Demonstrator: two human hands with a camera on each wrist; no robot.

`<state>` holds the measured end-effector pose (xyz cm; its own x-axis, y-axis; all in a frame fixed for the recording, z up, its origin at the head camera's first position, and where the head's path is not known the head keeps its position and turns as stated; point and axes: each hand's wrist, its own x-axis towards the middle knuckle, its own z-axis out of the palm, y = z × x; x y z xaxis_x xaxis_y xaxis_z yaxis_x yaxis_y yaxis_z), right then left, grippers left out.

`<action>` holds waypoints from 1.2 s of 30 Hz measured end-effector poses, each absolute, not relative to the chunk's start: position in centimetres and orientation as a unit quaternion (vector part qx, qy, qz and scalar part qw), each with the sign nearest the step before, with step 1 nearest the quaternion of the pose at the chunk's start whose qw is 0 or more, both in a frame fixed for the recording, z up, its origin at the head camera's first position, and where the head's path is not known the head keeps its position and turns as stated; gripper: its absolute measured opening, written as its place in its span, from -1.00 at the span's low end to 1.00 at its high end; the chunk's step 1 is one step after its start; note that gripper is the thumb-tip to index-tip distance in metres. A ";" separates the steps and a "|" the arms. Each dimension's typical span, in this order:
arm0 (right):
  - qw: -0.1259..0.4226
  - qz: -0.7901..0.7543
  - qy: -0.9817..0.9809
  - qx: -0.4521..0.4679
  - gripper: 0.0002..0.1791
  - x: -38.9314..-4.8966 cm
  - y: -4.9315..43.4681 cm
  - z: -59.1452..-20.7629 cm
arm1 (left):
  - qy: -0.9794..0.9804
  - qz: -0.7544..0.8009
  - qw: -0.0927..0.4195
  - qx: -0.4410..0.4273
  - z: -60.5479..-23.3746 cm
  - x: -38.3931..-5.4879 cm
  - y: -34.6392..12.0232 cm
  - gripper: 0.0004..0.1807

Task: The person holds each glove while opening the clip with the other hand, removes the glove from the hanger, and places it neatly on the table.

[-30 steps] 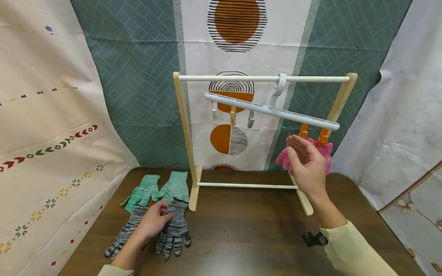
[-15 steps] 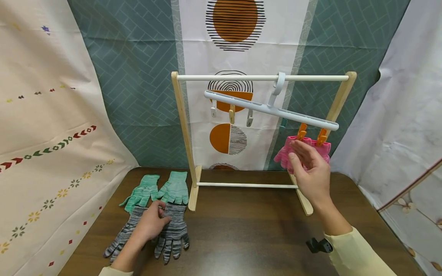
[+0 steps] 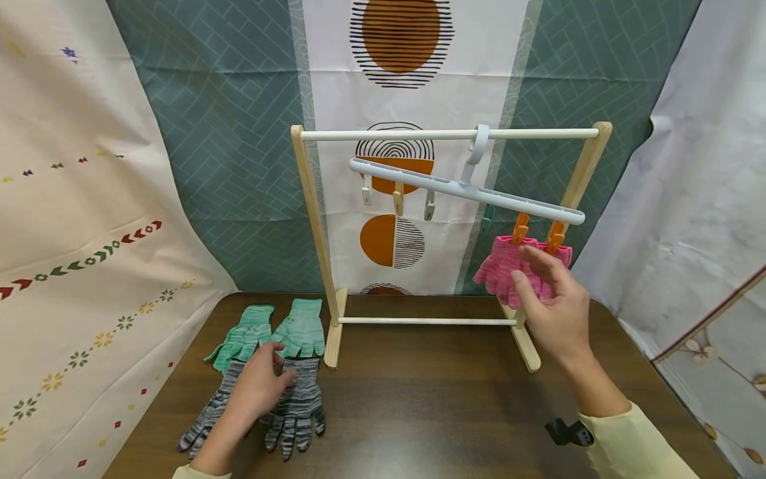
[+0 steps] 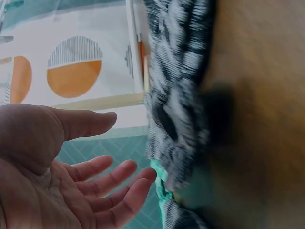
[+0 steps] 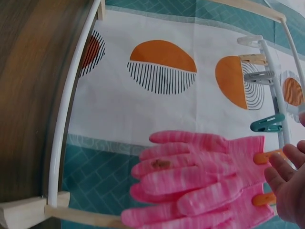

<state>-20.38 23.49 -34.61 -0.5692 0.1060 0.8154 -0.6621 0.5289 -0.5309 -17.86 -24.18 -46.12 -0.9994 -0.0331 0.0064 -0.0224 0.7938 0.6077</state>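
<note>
My left hand (image 3: 258,382) is over a pair of grey striped knit gloves (image 3: 302,402), its fingers loosely bent with nothing between them. In the left wrist view the thumb and fingers stand apart beside the grey knit (image 4: 178,81). Just beyond lie two mint green gloves (image 3: 301,327). Two orange clips (image 3: 521,228) hold a pair of pink gloves (image 3: 505,269) by their cuffs under the right end of a pale hanger (image 3: 419,179). My right hand (image 3: 556,309) is in front of these pink gloves, overlapping part of them, fingers relaxed and holding nothing.
The hanger hooks over the top bar (image 3: 389,135) of a wooden rack and tilts down to the right. White, tan, grey and teal clips (image 3: 487,217) hang from it. The rack stands on a brown table (image 3: 419,412) before patterned cloth.
My right hand has moved right and slightly down, uncovering more of the pink gloves. The right grey glove has slid slightly nearer, off the green glove's fingers. My left hand has shifted slightly left.
</note>
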 end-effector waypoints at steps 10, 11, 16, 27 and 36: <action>0.450 0.395 -0.778 0.189 -0.37 -19.7 25.2 -34.4 | -0.944 -0.324 0.056 -0.011 -44.0 -18.2 -21.7 -0.35; 0.453 0.390 -0.779 0.189 -0.35 -19.8 25.5 -34.5 | -0.944 -0.325 0.062 -0.017 -43.8 -18.3 -21.3 -0.36; 0.460 0.372 -0.785 0.186 -0.32 -20.1 26.4 -34.8 | -0.937 -0.335 0.086 -0.044 -43.0 -19.2 -19.4 -0.37; 0.461 0.349 -0.796 0.181 -0.28 -19.8 27.1 -34.6 | -0.918 -0.358 0.116 -0.126 -41.2 -22.0 -13.5 -0.35; 0.455 0.346 -0.799 0.186 -0.29 -19.8 27.2 -34.4 | -0.899 -0.377 0.108 -0.193 -38.6 -24.0 -8.1 -0.32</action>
